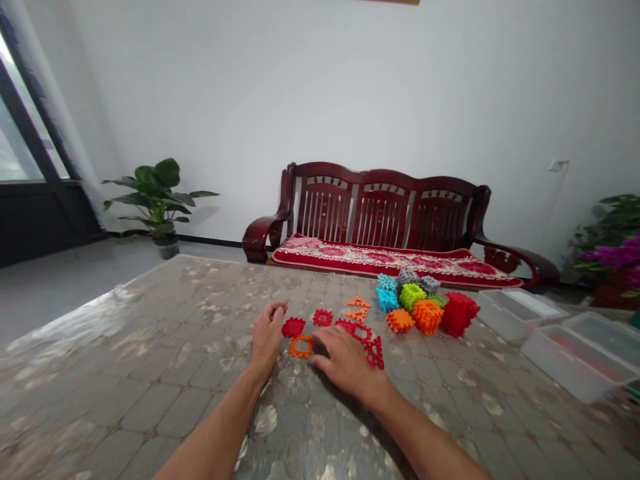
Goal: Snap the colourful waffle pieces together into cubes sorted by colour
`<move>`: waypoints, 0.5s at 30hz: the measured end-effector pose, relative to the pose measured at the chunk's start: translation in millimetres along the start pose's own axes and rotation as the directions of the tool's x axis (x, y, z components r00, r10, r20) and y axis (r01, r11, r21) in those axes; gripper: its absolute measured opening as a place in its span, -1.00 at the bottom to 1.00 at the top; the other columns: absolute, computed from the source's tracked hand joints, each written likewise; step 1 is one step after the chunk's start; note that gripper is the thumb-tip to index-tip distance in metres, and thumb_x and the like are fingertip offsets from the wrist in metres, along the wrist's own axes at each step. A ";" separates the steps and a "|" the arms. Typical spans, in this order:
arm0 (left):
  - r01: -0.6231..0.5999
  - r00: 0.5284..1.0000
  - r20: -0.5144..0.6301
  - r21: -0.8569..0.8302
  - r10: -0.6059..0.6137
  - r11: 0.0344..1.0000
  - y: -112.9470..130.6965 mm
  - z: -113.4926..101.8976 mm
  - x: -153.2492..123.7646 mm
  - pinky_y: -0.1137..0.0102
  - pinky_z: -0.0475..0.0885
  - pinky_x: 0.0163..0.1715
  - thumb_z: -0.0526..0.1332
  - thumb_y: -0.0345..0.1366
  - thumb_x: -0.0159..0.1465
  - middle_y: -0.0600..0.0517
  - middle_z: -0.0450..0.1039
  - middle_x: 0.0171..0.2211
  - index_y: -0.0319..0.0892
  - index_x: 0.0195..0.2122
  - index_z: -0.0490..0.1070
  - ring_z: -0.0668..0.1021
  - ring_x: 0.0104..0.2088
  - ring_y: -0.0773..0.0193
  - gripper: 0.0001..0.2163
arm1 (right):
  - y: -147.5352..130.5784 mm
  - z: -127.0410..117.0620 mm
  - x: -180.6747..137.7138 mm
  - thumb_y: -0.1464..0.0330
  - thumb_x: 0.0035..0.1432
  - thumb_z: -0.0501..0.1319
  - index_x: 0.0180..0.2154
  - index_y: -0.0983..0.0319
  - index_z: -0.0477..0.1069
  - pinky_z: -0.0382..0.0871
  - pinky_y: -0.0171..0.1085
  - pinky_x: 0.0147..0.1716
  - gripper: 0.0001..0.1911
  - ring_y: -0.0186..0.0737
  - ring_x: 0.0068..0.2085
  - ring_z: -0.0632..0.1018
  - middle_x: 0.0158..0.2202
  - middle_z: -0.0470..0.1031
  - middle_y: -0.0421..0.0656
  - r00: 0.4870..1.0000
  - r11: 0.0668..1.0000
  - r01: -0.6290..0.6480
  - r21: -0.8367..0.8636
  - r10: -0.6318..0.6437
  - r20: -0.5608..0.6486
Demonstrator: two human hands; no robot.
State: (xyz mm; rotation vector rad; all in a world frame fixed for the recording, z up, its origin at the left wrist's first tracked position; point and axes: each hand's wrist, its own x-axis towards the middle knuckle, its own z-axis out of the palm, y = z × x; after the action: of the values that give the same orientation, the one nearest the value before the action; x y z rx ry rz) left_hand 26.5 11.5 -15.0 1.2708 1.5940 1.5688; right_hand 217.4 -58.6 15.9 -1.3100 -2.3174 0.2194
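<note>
Several flat interlocking plastic pieces with toothed edges lie on the table between and beyond my hands. My left hand point(267, 333) rests on its side just left of a solid red square piece point(293, 327), its fingers curled in and nothing visible in them. My right hand point(345, 359) is palm down, thumb and fingers apart, close to the right edge of an orange square frame piece point(301, 346). Part of a group of red pieces point(375, 352) is covered by the right hand. A small red frame piece point(323, 317) and orange triangular pieces point(358, 314) lie farther back.
Stacks of red point(459, 314), orange point(429, 316), green point(413, 297), blue point(387, 299) and grey pieces point(408, 279) stand at the back right. Beyond them are clear plastic boxes point(575, 363). A wooden bench point(380, 213) stands behind the patterned table point(150, 373).
</note>
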 end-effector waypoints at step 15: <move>-0.211 0.927 0.328 0.056 0.182 0.976 19.6 2.2 -14.6 0.30 0.44 -0.09 0.05 -0.03 0.23 -0.02 0.64 -0.28 -0.14 -0.30 0.56 0.60 -0.20 0.13 -0.63 | 26.3 2.3 -2.1 0.33 0.43 -0.11 -0.29 0.18 0.41 0.24 -0.32 -0.33 -0.64 -0.25 -0.32 0.52 -0.34 0.54 -0.17 0.970 0.974 -0.209 0.089 0.218 -0.103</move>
State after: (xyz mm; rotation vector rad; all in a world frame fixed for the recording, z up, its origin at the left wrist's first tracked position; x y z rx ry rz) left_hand 38.7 -3.2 0.4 1.6853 1.3759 1.3274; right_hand 237.4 -46.1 3.8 -1.4937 -2.0538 0.2938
